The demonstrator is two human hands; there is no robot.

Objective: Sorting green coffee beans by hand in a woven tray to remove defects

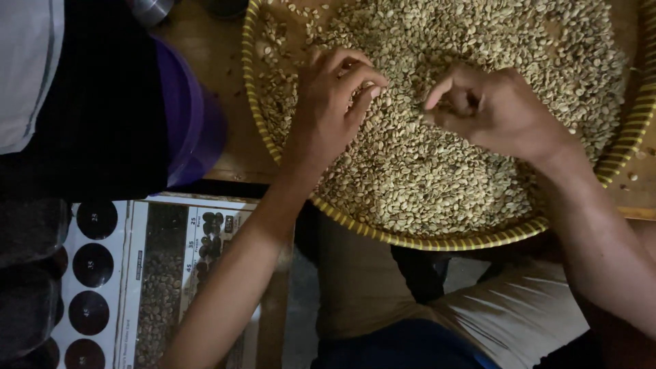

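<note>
Two bare hands work over a round woven tray (437, 242) with a yellow striped rim, which fills the upper middle and right of the frame and is heaped with pale green beans (437, 171). Left of centre, the left hand (328, 102) rests on the beans with its fingers curled downward, the fingertips (369, 89) pressed into the pile near the thumb, pinching at a few beans; whether any one bean is actually gripped cannot be made out. Just right of centre, the right hand (492, 109) lies on the heap loosely clenched, its index finger bent toward the thumb, and what it may enclose is hidden. A narrow strip of beans separates the two hands. The tray sits on a wooden table (219, 61). At the upper left stands a purple bucket (191, 116), and at the lower left lies a printed chart (164, 273) with dark circles and pictures of beans.
</note>
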